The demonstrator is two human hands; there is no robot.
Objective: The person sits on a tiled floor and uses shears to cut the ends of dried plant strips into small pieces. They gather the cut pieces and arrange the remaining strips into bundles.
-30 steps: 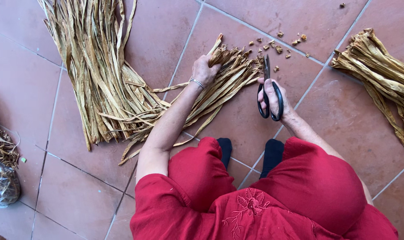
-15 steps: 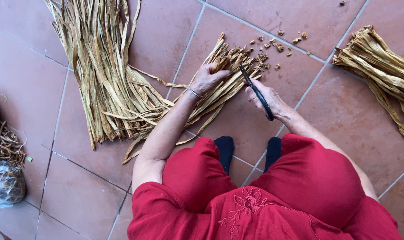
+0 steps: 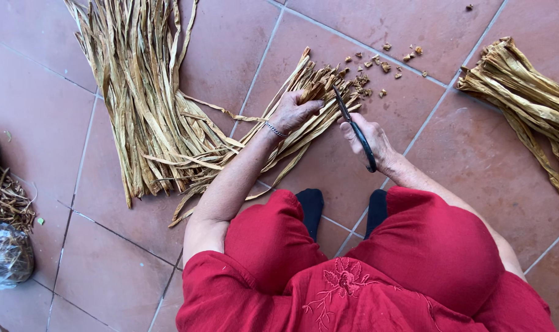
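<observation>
R hand [image 3: 368, 138] swung scissors [image 3: 355, 128] onto bundle tips [image 3: 328, 83].

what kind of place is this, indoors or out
Likely a tiled patio or terrace at a home, though that is a guess. The floor is terracotta tile, dried leaf strips lie in piles on it, and a bag of scraps sits at the edge.

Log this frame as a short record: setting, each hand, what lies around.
setting: terracotta tile floor, seen from above
left hand: grips a small bundle of dried leaf strips near its end
right hand: holds black scissors, blades at the bundle's tip
cut bits: scattered beyond the tip
large pile of strips: left side
second bundle: right side
</observation>
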